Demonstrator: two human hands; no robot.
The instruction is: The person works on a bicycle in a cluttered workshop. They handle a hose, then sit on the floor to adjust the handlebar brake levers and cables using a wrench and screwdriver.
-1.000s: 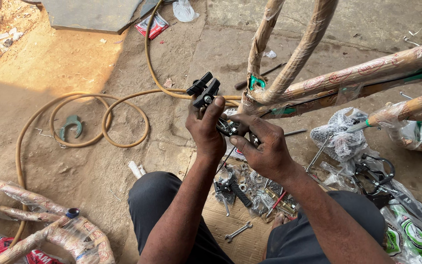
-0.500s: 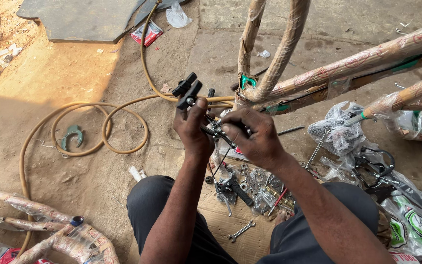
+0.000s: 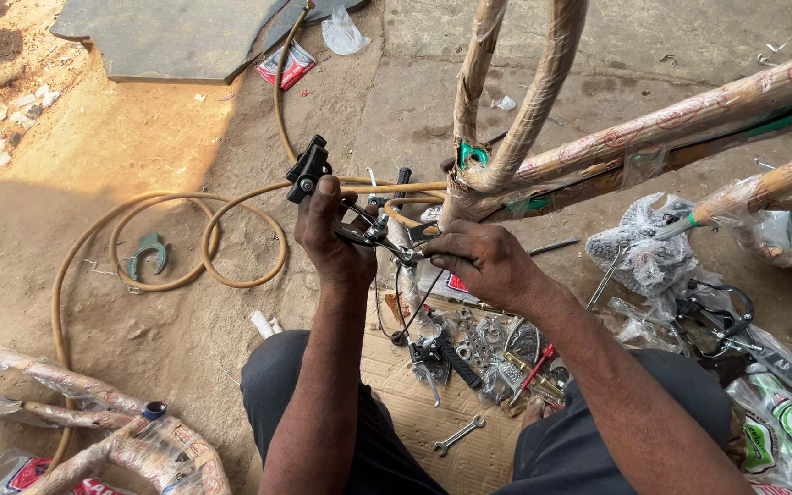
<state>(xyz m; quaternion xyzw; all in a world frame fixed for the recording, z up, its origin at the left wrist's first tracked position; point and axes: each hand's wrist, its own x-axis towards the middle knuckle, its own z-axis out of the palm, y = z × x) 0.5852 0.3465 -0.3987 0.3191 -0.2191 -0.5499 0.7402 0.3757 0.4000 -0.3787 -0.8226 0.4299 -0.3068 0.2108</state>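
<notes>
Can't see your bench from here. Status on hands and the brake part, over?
Left hand grips the black brake caliper, raised. Right hand pinches its cable end. Wrapped bike frame close behind; nothing between hands.

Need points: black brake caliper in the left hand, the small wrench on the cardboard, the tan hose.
black brake caliper [image 3: 308,169], head view, on its upper black arm above the thumb.
small wrench [image 3: 458,435], head view, mid-shaft.
tan hose [image 3: 240,203], head view, top of the coiled loop.
</notes>
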